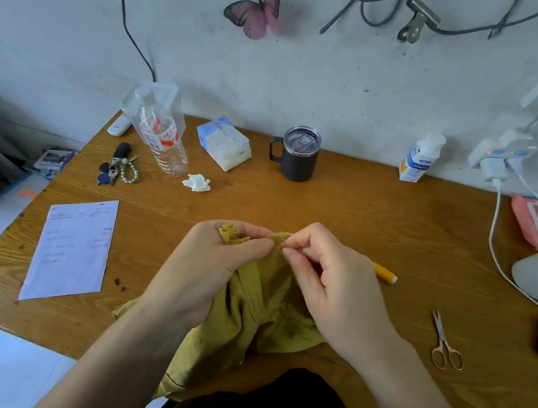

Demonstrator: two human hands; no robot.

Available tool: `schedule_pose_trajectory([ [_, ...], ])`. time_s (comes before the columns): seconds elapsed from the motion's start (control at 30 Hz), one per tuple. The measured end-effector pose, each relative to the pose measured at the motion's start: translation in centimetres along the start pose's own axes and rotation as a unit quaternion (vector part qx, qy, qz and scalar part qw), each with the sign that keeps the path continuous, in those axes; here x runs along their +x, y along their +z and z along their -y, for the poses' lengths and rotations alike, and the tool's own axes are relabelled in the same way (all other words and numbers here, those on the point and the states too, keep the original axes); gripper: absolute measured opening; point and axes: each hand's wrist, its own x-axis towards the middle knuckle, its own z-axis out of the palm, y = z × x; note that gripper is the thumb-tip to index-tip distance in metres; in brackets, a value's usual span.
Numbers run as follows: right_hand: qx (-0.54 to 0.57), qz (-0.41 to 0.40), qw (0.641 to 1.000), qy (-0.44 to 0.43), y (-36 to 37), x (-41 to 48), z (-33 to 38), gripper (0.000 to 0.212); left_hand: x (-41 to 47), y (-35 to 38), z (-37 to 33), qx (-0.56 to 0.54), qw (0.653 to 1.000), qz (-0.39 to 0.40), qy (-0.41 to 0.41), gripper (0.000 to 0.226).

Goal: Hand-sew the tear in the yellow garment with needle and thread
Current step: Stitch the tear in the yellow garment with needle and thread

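The yellow garment (256,309) lies bunched on the wooden table (362,217) in front of me and hangs over its near edge. My left hand (214,265) grips a gathered fold of the cloth near its top. My right hand (329,281) pinches a thin needle (285,239) between thumb and forefinger, its tip at the cloth just beside my left fingertips. The thread is too fine to make out. A yellow thread spool (385,273) lies on the table behind my right hand, partly hidden by it.
Small gold scissors (444,346) lie to the right. A sheet of paper (73,249) is at left, with keys (117,165), a plastic bottle (162,140), a tissue pack (224,144), a dark mug (297,152) and white cables (495,256) further back.
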Motion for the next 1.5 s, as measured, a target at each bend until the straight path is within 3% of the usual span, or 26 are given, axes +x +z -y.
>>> schedule_pose_trajectory([
  [0.43, -0.04, -0.016, 0.999, 0.007, -1.1, -0.1, -0.1, 0.013, -0.2, 0.4, -0.4, 0.0, 1.0, -0.002, -0.01, 0.02],
  [0.7, -0.027, 0.016, 0.999, 0.027, -1.3, 0.1, -0.5, 0.008, -0.1, 0.3, -0.1, 0.075, 0.997, -0.001, 0.023, 0.019],
  [0.8, 0.057, 0.07, 0.992, 0.092, -1.6, 0.3, -1.1, 0.021, -0.1, 0.3, 0.1, 0.118, 0.992, 0.01, 0.045, 0.017],
  [0.93, 0.193, 0.204, 0.943, 0.178, -2.8, 0.8, -2.1, 0.045, -0.2, 0.3, 0.2, 0.191, 0.978, 0.029, 0.079, 0.014],
  [1.03, 0.22, 0.25, 0.922, 0.196, -3.3, 0.9, -2.3, 0.03, -0.3, 0.3, 0.3, 0.217, 0.971, 0.04, 0.097, 0.012],
  [1.13, 0.23, 0.241, 0.92, 0.206, -3.3, 0.8, -2.1, 0.015, -0.4, 0.5, 0.3, 0.214, 0.971, 0.046, 0.092, 0.012],
  [1.5, 0.232, 0.193, 0.929, 0.214, -3.6, 0.3, -1.8, 0.015, 0.0, 0.3, 0.2, 0.199, 0.978, 0.031, 0.047, 0.008],
])
